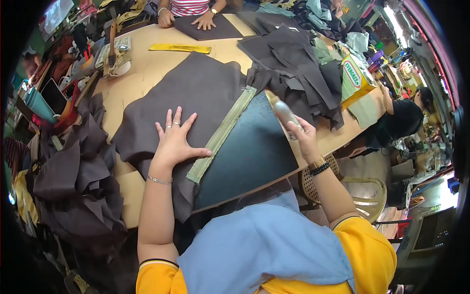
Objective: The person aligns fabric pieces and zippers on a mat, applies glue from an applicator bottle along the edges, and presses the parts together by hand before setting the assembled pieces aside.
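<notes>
My left hand (pixel 176 141) lies flat with spread fingers on a large dark brown fabric piece (pixel 178 88). Its thumb rests on a long olive-green strip (pixel 225 128) that runs diagonally along the fabric's edge. To the right of the strip a smooth black board (pixel 247 147) shows on the table. My right hand (pixel 304 138) is closed around what looks like a brush (pixel 285 113) with a pale, rounded handle and a tan tip. Motion blurs the brush, and its tip is near the board's upper right edge; contact cannot be made out.
Stacked dark fabric pieces (pixel 293 63) lie at the right, beside a yellow Evergreen box (pixel 356 81). A yellow strip (pixel 180 48) crosses the far table. Opposite, another person's hands (pixel 204 20) rest on dark fabric. More fabric (pixel 81 181) hangs at left; a chair (pixel 364 191) stands at right.
</notes>
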Demonstrator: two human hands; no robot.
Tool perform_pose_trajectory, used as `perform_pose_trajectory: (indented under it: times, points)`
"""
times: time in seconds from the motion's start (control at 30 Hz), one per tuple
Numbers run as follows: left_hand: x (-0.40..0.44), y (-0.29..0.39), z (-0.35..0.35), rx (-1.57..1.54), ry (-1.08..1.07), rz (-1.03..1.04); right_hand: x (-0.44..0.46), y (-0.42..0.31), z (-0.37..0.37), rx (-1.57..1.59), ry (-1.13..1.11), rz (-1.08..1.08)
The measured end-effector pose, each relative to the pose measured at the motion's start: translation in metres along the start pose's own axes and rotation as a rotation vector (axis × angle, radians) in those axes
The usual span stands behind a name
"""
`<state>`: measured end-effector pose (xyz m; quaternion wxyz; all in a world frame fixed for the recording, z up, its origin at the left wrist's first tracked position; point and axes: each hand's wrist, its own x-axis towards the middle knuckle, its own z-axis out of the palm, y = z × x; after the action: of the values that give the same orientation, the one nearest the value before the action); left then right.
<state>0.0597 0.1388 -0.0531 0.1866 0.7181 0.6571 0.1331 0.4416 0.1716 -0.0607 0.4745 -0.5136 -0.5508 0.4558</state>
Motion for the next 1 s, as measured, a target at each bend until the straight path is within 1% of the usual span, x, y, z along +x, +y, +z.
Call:
perform_pose_trajectory:
  times: [0.07, 0.17, 0.27, 0.3, 0.37, 0.4, 0.43, 0.47, 0.5, 0.53, 0.57, 0.67, 0.77, 0.9, 1.0]
  points:
    - [-0.002, 0.003, 0.002, 0.020, -0.004, -0.020, -0.002, 0.015, -0.028, -0.195, 0.151, -0.023]
    - [-0.005, 0.012, 0.000, 0.049, -0.017, -0.059, -0.018, 0.021, -0.044, -0.479, 0.166, 0.007]
    - [-0.007, 0.013, -0.005, 0.104, -0.008, -0.061, -0.014, 0.012, -0.040, -1.024, 0.198, -0.507]
    - [-0.007, 0.014, -0.007, 0.136, 0.009, -0.050, -0.007, 0.001, -0.031, -0.946, 0.212, -0.562]
    - [-0.007, 0.011, -0.005, 0.158, 0.060, -0.026, 0.023, -0.023, -0.009, -0.900, 0.103, -0.680]
    - [0.002, 0.008, -0.005, 0.149, 0.106, -0.017, 0.044, -0.024, 0.002, -0.858, 0.010, -0.700]
    - [0.010, 0.005, -0.003, 0.137, 0.161, -0.006, 0.059, -0.034, 0.019, -0.833, -0.081, -0.672]
    - [0.014, 0.003, 0.000, 0.140, 0.155, -0.011, 0.082, -0.028, 0.033, -0.727, -0.170, -0.704]
    - [0.019, 0.000, 0.002, 0.145, 0.155, -0.015, 0.097, -0.034, 0.050, -0.745, -0.222, -0.666]
    - [0.024, -0.003, 0.006, 0.149, 0.155, -0.021, 0.114, -0.031, 0.065, -0.729, -0.247, -0.677]
    - [0.026, -0.006, 0.015, 0.198, 0.154, -0.050, 0.130, -0.031, 0.076, -0.786, -0.298, -0.647]
    - [0.023, -0.002, 0.015, 0.196, 0.153, -0.054, 0.163, -0.034, 0.098, -0.967, -0.449, -0.465]
    - [0.024, -0.002, 0.016, 0.205, 0.167, -0.056, 0.181, -0.045, 0.101, -1.002, -0.608, -0.394]
    - [0.024, -0.002, 0.016, 0.203, 0.157, -0.065, 0.186, -0.048, 0.097, -1.022, -0.608, -0.370]
    - [0.024, -0.004, 0.018, 0.187, 0.204, -0.035, 0.185, -0.048, 0.094, -0.999, -0.593, -0.355]
